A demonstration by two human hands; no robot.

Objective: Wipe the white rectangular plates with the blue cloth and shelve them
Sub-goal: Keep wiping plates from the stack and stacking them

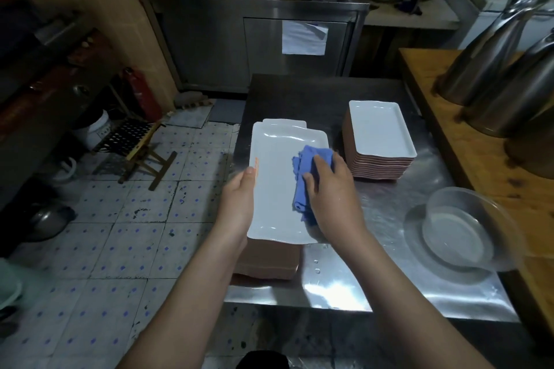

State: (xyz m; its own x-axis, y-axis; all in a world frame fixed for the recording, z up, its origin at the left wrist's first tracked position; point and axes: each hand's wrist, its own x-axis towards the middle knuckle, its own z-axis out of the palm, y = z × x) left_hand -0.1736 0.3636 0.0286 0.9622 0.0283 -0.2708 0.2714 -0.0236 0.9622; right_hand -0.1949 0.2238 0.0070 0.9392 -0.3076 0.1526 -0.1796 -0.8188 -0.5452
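Observation:
A white rectangular plate [277, 177] is held a little above a stack of plates with brown undersides [269, 260] at the left of the steel table [344, 284]. My left hand [239, 198] grips the plate's left edge, thumb on top. My right hand [332, 189] presses a folded blue cloth [302, 171] onto the plate's right half. Part of the cloth is hidden under the fingers. A second stack of white plates [379, 138] stands on the table to the right.
A clear glass bowl [461, 237] sits on the table's right side. Steel jugs [491, 69] stand on a wooden counter [449, 135] at far right. A steel cabinet [254, 45] is behind the table. A folding stool [135, 144] stands on the tiled floor at left.

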